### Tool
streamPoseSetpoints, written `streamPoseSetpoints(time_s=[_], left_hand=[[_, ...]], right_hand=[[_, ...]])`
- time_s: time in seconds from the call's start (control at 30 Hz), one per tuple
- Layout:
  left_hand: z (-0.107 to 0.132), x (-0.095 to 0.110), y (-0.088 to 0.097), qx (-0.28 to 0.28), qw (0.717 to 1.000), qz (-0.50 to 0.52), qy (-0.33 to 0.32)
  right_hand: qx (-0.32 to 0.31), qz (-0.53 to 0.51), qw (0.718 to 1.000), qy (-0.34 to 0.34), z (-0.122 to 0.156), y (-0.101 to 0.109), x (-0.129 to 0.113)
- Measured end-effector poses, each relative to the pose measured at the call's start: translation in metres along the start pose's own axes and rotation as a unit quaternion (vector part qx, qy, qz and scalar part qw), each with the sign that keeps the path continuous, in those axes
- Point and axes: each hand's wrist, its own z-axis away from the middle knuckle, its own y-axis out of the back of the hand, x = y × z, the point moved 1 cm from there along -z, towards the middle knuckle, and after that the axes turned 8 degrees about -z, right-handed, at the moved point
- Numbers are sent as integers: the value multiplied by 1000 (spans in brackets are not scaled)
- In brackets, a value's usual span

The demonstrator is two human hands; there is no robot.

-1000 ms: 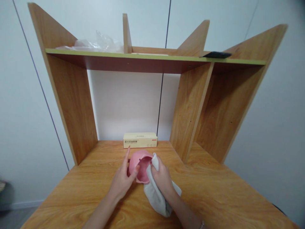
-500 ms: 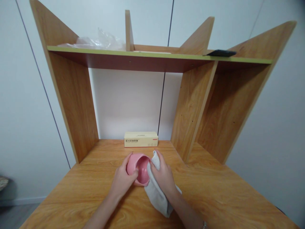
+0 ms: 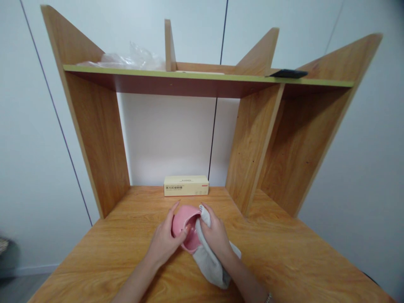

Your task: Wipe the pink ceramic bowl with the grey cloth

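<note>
A pink bowl (image 3: 183, 219) with a wavy rim is tilted on its side above the desk, its opening facing right and toward me. My left hand (image 3: 167, 237) grips it from the left, the thumb inside the rim and the fingers round the outside. A light grey cloth (image 3: 208, 263) is bunched in my right hand (image 3: 216, 233), which presses it against the right part of the bowl's rim. The cloth's loose end hangs below my right wrist. My right fingertips are hidden by the cloth and the bowl.
A cream cardboard box (image 3: 186, 186) lies at the back of the wooden desk (image 3: 104, 252). Wooden uprights and a shelf (image 3: 195, 77) rise behind it. On the shelf are a clear plastic bag (image 3: 135, 59) and a flat dark object (image 3: 288, 73).
The bowl has turned and tilted a little, and its opening shows less. My left hand has shifted slightly right, its fingers more spread. The cloth now covers more of the rim.
</note>
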Motion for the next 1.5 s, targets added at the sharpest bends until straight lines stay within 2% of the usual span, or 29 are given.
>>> streamPoseSetpoints(time_s=[0.13, 0.27, 0.4, 0.5, 0.67, 0.8, 0.87, 0.97, 1.1, 1.2, 1.27, 1.37, 1.5], left_hand=[[0, 0, -5, 5, 999, 35, 24], [4, 3, -16, -12, 999, 43, 17], [3, 2, -16, 39, 997, 61, 33], [1, 2, -6, 57, 997, 34, 42], [2, 4, 0, 22, 999, -19, 26], [-1, -2, -6, 40, 999, 28, 19], [-5, -10, -9, 65, 994, 75, 50], [-12, -24, -9, 112, 971, 154, 142], [-17, -38, -4, 150, 950, 191, 197], [-17, -44, -2, 163, 937, 214, 224], [-16, -45, -3, 166, 929, 230, 237], [-15, -45, -4, 165, 920, 254, 249], [-15, -45, -6, 164, 912, 278, 254]], right_hand=[[46, -73, 996, -31, -2, -2, 6], [25, -97, 994, -53, -2, -6, 8], [-4, -98, 994, -50, 0, -10, 4], [-9, -43, 998, -48, 0, -6, -4], [-10, 135, 990, -25, 1, 9, -17], [-3, 148, 989, -2, 1, 12, -20], [-7, 117, 993, -4, -1, 11, -16], [6, 81, 996, -24, -8, 13, -4], [34, 124, 991, -46, -20, 29, 15], [5, 146, 987, -72, -22, 42, 25], [-25, 144, 986, -86, -18, 44, 27], [-69, 137, 982, -106, -5, 32, 19], [-124, 120, 979, -111, 8, 9, -5]])
